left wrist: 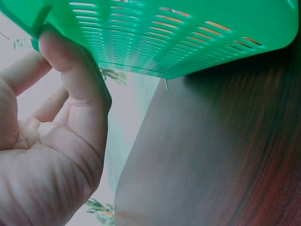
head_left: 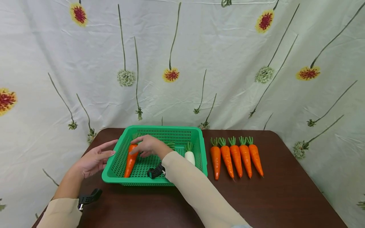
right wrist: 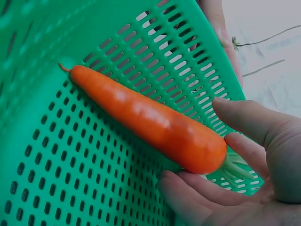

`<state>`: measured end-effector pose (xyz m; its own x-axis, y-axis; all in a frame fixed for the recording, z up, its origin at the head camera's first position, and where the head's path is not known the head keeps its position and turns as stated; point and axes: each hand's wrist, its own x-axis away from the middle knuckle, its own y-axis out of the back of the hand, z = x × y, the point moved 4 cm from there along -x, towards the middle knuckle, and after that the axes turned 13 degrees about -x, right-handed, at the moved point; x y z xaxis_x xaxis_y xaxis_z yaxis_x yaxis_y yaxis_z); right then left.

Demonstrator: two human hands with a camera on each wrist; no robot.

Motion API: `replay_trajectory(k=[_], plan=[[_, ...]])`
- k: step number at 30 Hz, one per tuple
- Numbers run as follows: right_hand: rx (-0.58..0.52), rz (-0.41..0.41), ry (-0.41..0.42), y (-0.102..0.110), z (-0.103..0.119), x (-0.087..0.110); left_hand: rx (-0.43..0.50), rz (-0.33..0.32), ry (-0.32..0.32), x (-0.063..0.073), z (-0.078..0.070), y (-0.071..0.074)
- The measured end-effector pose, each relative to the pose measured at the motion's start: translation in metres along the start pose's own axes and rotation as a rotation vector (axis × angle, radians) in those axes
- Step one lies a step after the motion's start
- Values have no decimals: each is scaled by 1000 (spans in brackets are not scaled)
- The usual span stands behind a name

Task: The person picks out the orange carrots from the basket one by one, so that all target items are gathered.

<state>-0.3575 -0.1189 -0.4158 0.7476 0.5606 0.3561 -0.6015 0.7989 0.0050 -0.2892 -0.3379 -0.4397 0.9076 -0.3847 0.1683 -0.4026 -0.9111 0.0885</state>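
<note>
An orange carrot (right wrist: 150,122) with a green top lies along the left side inside the green basket (head_left: 202,142). My right hand (head_left: 148,145) is at its thick end, fingers spread about it. In the right wrist view the thumb (right wrist: 235,113) stands apart from the carrot, while fingertips lie close beside it; whether they touch cannot be told. At the basket's left rim is my left hand (head_left: 95,158), outside the wall. Its thumb (left wrist: 59,52) touches the rim, with the other fingers loosely extended.
A white radish (head_left: 189,156) lies at the basket's right, partly behind the right sleeve (head_left: 196,186). Green leaves (head_left: 171,145) show nearby. Several carrots (head_left: 236,160) lie in a row right of the basket on the dark wooden table (head_left: 285,196). A flowered cloth (head_left: 182,101) hangs behind.
</note>
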Motion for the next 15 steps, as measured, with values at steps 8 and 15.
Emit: replay_trajectory(k=[8,15], plan=[[-25,2,-43,-5,-3,-9,9,5,-4,1,2,0],[-41,1,-66,-7,-3,-14,21,6,-4,0,1,0]])
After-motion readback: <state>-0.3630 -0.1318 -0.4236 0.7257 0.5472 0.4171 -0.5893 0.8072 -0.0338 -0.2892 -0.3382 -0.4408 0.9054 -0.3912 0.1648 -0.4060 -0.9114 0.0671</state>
